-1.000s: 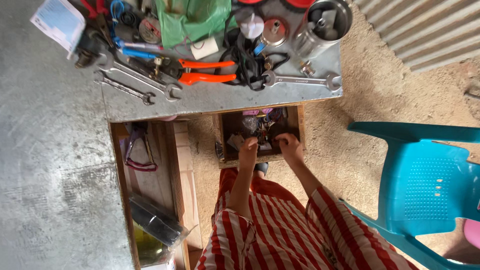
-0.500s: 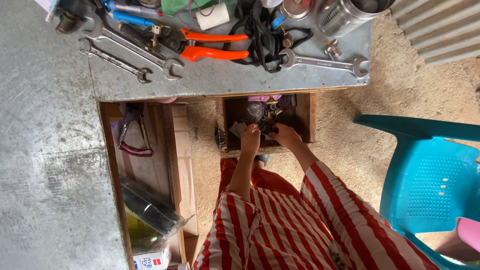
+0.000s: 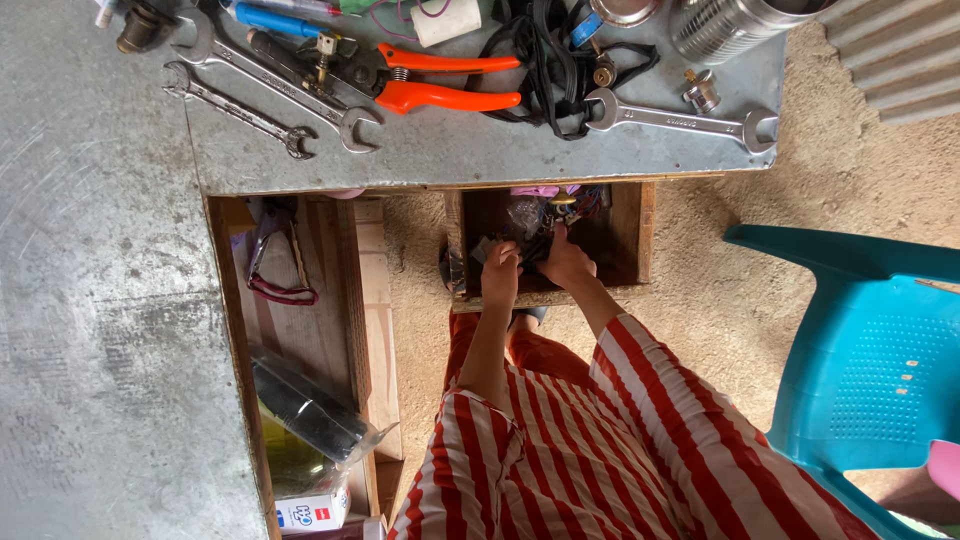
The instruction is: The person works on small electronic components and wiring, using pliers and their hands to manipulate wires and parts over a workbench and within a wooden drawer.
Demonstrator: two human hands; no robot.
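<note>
Both hands sit inside the open wooden drawer (image 3: 628,235) under the metal bench top. The left hand (image 3: 499,272) and right hand (image 3: 566,262) lie side by side, fingers curled into a dark tangle of small parts (image 3: 535,245); whether they pinch anything I cannot tell. The tangle lies at 12 o'clock from both hands (right one slightly nearer), and more clutter (image 3: 553,207) sits at the drawer's back.
</note>
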